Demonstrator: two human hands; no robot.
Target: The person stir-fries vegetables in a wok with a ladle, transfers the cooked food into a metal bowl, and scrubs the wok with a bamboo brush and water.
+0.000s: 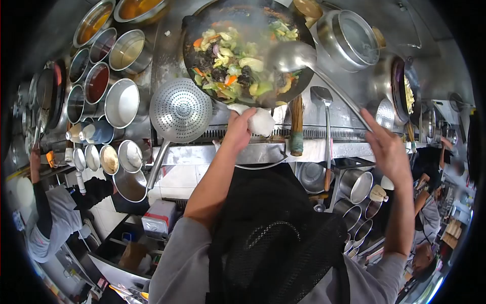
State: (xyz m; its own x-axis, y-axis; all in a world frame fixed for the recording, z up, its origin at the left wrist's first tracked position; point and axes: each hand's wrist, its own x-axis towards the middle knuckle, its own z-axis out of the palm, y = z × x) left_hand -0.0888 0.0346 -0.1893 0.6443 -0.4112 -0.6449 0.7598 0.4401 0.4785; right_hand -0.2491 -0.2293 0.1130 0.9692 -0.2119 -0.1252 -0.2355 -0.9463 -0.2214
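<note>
A large dark wok (190, 50) holds mixed vegetables (235, 66), with green, orange and black pieces under steam. At its near rim, my left hand (240, 126) grips a folded white cloth (261, 122). My right hand (387, 147) is closed around the handle of a metal ladle (293, 57), whose bowl is over the right side of the food. Left of the wok lies a perforated strainer (181, 109), its handle toward me. A bamboo brush (296, 126) and a spatula (328, 121) stand between my hands.
Metal containers of sauces and seasonings (96, 82) fill the left side. A lidded pot (349, 38) is at upper right. Below the counter edge are steel bowls (356, 185). One co-worker (55, 218) is at far left; others (430, 207) are at far right beside another wok (400, 91).
</note>
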